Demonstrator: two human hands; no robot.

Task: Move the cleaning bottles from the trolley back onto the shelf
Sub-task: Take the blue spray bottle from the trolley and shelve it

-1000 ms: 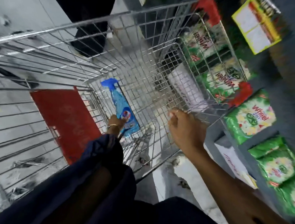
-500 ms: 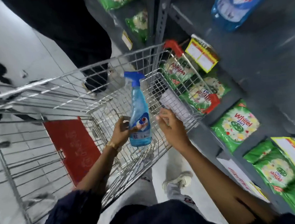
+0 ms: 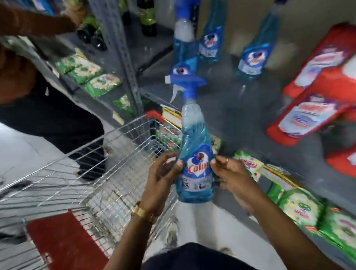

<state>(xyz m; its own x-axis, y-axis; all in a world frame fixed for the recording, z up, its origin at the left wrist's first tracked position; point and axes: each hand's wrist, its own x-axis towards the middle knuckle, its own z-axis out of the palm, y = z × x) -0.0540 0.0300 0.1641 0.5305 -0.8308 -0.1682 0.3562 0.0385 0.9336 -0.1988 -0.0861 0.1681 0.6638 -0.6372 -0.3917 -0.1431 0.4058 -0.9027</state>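
Note:
A blue spray bottle [image 3: 195, 154] with a Colin label stands upright in the air between my hands, above the trolley's right rim. My left hand [image 3: 160, 180] grips its left side, thumb on the label. My right hand [image 3: 230, 173] touches its right side with the fingertips. The wire trolley [image 3: 89, 179] sits below and to the left; no bottles show in the visible part of its basket. On the grey shelf [image 3: 233, 104] ahead stand three more blue spray bottles [image 3: 184, 44], [image 3: 211, 39], [image 3: 253, 58].
Red detergent packs [image 3: 322, 87] lie on the shelf at the right. Green detergent bags [image 3: 298, 207] fill the lower shelf. Another person [image 3: 38, 96] in dark clothes stands at the left, reaching into the neighbouring shelf bay. A red flap [image 3: 63, 246] is on the trolley's seat.
My left hand lifted the blue bottle out of the trolley and up toward the shelf. My right hand left the trolley rim and came to the bottle's side. The view tilted up.

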